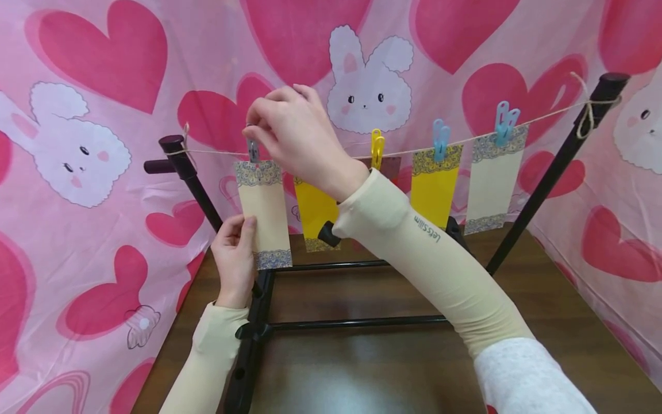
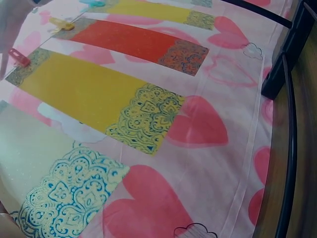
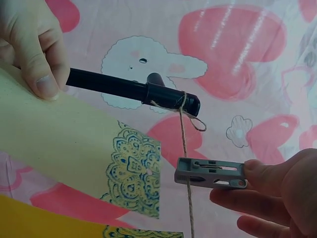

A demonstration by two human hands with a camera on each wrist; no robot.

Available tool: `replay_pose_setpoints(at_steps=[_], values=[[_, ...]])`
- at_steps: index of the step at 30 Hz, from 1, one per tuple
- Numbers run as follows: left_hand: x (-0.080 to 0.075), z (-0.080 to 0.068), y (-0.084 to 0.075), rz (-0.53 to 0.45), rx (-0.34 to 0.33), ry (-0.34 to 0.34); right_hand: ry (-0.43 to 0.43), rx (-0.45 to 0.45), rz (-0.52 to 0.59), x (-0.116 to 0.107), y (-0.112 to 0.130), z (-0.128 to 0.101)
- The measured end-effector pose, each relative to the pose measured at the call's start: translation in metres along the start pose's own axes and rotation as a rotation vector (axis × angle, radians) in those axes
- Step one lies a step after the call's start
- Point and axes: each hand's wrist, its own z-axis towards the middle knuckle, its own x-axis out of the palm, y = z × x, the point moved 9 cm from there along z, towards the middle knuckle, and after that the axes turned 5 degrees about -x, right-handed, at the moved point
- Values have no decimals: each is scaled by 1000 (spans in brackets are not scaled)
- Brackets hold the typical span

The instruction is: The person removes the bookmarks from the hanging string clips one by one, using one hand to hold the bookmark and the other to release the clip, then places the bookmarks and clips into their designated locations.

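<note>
My right hand (image 1: 305, 135) pinches a grey clothespin (image 3: 208, 173) by its handle end, thumb against fingers. The clothespin's jaw end lies across the twine (image 3: 184, 139). My left hand (image 1: 235, 259) holds a cream card (image 1: 265, 221) with lace-patterned ends by its left edge, thumb on the front. The card hangs upright below the line at its left end. In the right wrist view a small gap shows between the card's patterned top edge and the clothespin. Only a sliver of the left hand shows in the left wrist view.
On the twine a yellow card (image 2: 89, 87) hangs by a red clothespin (image 2: 20, 58), then a red card (image 2: 138, 42), another yellow card (image 1: 435, 192) and a white card (image 1: 493, 181). Black rack posts (image 1: 543, 184) carry the twine. Behind hangs a pink heart-and-rabbit cloth (image 1: 207, 46).
</note>
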Motion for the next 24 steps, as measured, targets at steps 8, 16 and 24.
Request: replay_pose_setpoints(at_steps=[8,16,24], values=[[-4,-2,-3,38,-6,-24,-29,-16,37,-3,3,-1],[-7,-4,-5,6,-13,-41,-46,-22,19,-7,6,-2],[-10,-6,-6,9,-10,-56,-73,-37,26,-12,7,-6]])
